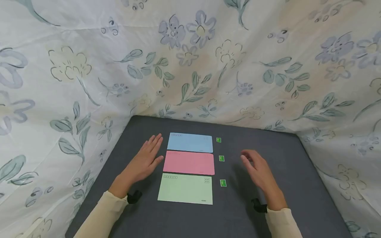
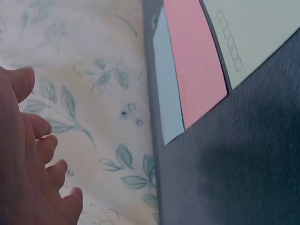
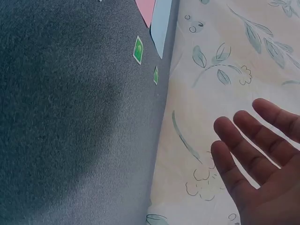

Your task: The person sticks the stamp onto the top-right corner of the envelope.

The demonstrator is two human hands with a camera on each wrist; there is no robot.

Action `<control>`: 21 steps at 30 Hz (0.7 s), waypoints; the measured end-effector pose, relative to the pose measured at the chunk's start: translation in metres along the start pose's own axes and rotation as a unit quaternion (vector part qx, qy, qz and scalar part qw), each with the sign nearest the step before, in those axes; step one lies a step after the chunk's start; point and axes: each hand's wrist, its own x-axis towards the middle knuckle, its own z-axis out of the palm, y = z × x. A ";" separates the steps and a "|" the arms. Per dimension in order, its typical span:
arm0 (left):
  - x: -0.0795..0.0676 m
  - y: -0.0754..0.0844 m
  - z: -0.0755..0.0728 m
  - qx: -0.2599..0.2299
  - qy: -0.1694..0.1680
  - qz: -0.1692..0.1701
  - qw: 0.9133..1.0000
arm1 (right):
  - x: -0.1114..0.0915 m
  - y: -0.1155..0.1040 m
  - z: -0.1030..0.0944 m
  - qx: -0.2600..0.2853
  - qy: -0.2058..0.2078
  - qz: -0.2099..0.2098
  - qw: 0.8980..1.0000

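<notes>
Three envelopes lie in a column on the dark table: a blue envelope (image 1: 190, 142) at the back, a pink envelope (image 1: 189, 163) in the middle and a pale green envelope (image 1: 186, 189) nearest. To their right are three small green stamps, the back stamp (image 1: 218, 140), the middle stamp (image 1: 221, 158) and the front stamp (image 1: 223, 183). My left hand (image 1: 146, 160) hovers left of the envelopes, fingers extended and holding nothing. On the other side, my right hand (image 1: 258, 167) hangs right of the stamps, fingers loosely bent, with nothing in it.
A dark grey cloth table (image 1: 238, 218) lies beneath everything. Floral curtains (image 1: 190, 82) enclose its back and both sides. Each wrist wears a black strap, the left strap (image 1: 134, 197) and the right strap (image 1: 259, 205).
</notes>
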 end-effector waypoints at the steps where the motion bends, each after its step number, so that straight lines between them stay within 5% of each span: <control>1: -0.001 0.001 0.002 -0.003 -0.003 0.002 1.000 | 0.000 0.000 0.000 0.003 -0.003 0.004 1.000; 21: -0.011 0.022 0.032 -0.034 -0.032 0.038 0.998 | 0.001 -0.001 0.014 0.013 -0.030 0.019 0.999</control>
